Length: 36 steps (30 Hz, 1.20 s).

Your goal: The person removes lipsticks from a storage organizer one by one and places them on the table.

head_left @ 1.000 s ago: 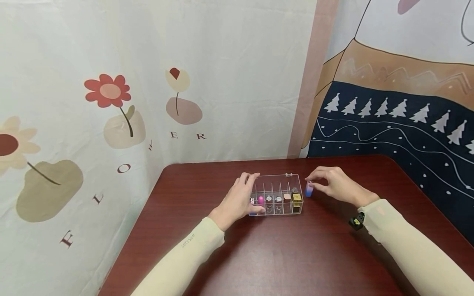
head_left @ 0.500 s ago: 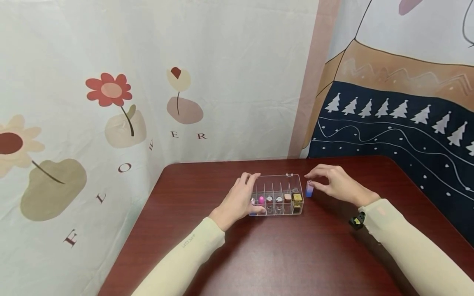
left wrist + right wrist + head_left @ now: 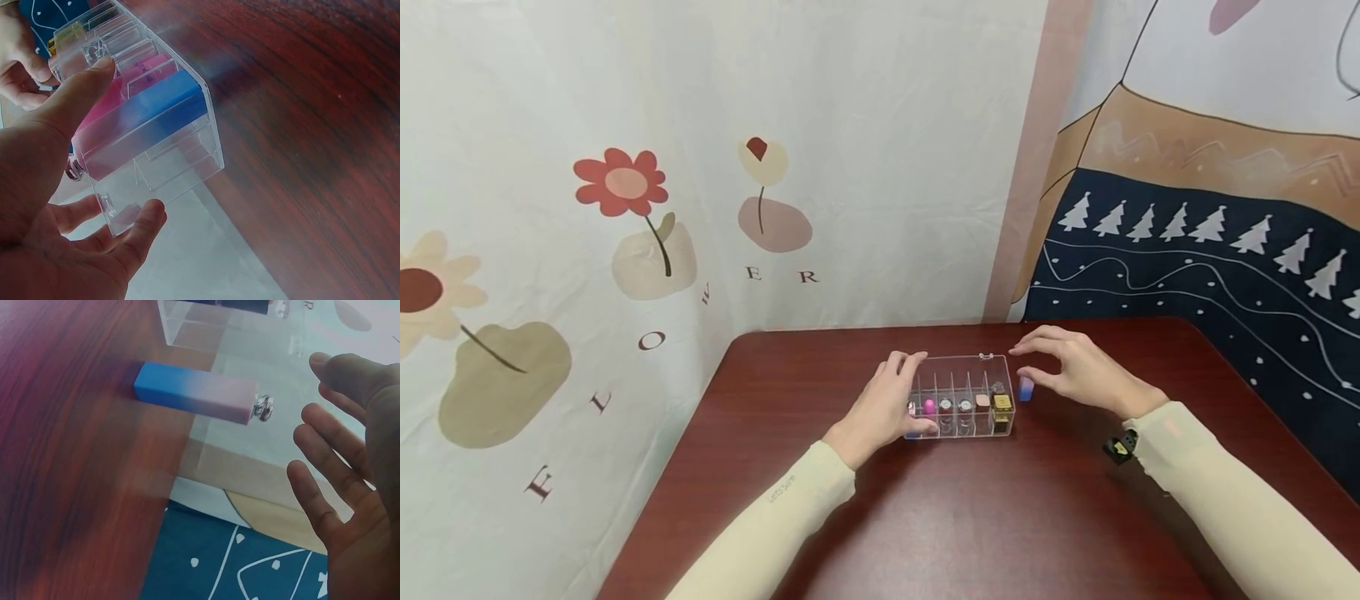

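Observation:
A clear divided organizer box [image 3: 961, 421] stands on the table, its lid raised at the back. My left hand [image 3: 880, 402] grips its left end, thumb at the front and fingers behind. Inside the end compartment is a blue-to-pink square tube [image 3: 147, 119], probably a lipstick; pink, clear and gold-topped items fill others. To the right of the box, a matching blue-to-pink tube [image 3: 195, 392] with a shiny jewel-like top stands upright on the table. My right hand [image 3: 1086, 375] hovers beside it with fingers spread; a gap separates the fingertips from its top in the right wrist view.
The dark red wooden table [image 3: 970, 525] extends around the box. A pale flower-print cloth [image 3: 865, 167] hangs behind and to the left. A navy tree-pattern cloth [image 3: 1150, 275] hangs at the right. A small black device [image 3: 1120, 448] sits at my right wrist.
My right fingers were at the top of the standing tube; they have parted and let it go, lifting slightly. My left hand keeps its grip on the box.

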### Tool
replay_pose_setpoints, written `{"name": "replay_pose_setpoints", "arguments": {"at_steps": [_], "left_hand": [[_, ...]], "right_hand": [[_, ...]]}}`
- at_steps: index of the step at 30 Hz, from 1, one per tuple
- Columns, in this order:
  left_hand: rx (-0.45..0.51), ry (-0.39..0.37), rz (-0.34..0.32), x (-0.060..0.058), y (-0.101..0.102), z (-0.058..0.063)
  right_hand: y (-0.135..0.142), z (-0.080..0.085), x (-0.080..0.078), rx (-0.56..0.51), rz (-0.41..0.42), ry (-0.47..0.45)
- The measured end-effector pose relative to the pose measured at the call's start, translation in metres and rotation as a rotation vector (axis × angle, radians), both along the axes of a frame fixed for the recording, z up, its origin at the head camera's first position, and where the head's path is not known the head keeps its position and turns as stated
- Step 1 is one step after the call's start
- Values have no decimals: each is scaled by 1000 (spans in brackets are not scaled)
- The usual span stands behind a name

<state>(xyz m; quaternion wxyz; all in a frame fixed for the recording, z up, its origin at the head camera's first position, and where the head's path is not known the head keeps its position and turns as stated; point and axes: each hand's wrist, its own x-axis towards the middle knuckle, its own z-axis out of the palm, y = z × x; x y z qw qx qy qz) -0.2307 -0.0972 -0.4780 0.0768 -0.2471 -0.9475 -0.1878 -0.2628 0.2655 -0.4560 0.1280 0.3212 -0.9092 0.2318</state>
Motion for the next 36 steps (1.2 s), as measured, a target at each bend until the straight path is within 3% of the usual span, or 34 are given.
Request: {"name": "replay_pose_setpoints", "arguments": {"at_steps": [18,36], "left_hand": [[5,4,8,4,2,-2],[1,2,3,1,1,-2]], "right_hand": [[-18,6,8,83,37,37],[-33,18,4,268,127,83]]}}
